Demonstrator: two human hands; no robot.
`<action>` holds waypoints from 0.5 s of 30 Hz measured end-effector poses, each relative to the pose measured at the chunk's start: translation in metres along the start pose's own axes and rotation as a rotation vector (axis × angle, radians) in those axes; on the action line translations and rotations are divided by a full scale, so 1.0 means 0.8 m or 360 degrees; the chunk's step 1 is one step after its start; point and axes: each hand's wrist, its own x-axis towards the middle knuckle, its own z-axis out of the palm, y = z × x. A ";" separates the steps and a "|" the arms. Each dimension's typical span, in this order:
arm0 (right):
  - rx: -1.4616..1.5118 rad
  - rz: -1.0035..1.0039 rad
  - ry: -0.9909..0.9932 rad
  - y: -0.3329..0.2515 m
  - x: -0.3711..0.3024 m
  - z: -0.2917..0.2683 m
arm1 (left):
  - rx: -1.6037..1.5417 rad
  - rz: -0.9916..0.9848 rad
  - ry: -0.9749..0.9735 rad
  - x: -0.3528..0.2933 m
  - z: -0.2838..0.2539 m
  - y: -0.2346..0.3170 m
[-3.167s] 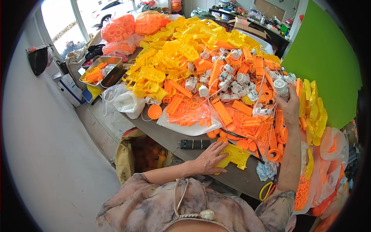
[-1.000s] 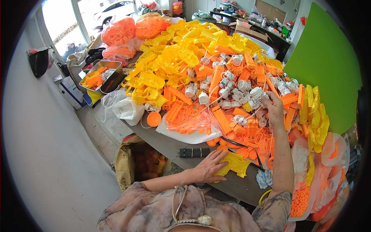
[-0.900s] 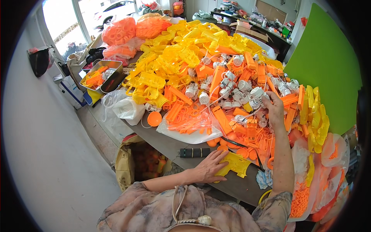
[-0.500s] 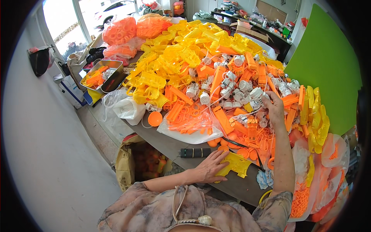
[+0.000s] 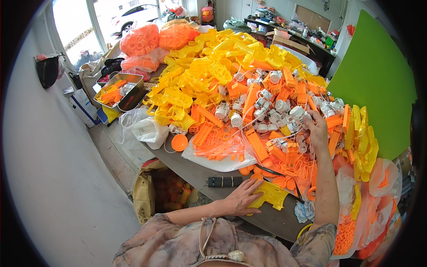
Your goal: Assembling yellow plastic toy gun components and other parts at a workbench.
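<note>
My left hand (image 5: 241, 198) rests at the table's near edge, its fingers and thumb about the left end of a yellow plastic shell half (image 5: 272, 196). Ribs and small posts show along the shell. Out over the heap, my right hand (image 5: 317, 130) has its fingers closed on a white round plastic unit (image 5: 297, 113), the side of which the fingers partly cover. Similar white units with thin wires lie around it, among orange rectangular plastic pieces (image 5: 255, 143). A dark grip-like cylinder (image 5: 225, 181) lies just beyond my left hand.
Yellow shells (image 5: 209, 66) are piled high at the back. A clear bag (image 5: 218, 163) of small orange parts lies in front. To the left stand a metal tray (image 5: 138, 83) and an open sack (image 5: 144, 191) beside the table. A green panel (image 5: 378, 84) rises on the right.
The whole view has shifted slightly, so the table appears a little lower. My right hand stays at the white unit, and my left hand remains on the yellow shell.
</note>
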 end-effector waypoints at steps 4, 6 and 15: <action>0.0044 0.0013 -0.0027 -0.002 0.002 0.002 | 0.0008 -0.0020 -0.0009 -0.001 0.000 0.001; 0.0057 0.0005 -0.0033 -0.004 0.002 0.003 | 0.0004 -0.0008 0.0013 -0.002 0.000 0.001; 0.0078 -0.0013 -0.0012 0.004 0.007 0.002 | 0.0001 0.0000 0.0025 0.000 -0.001 0.002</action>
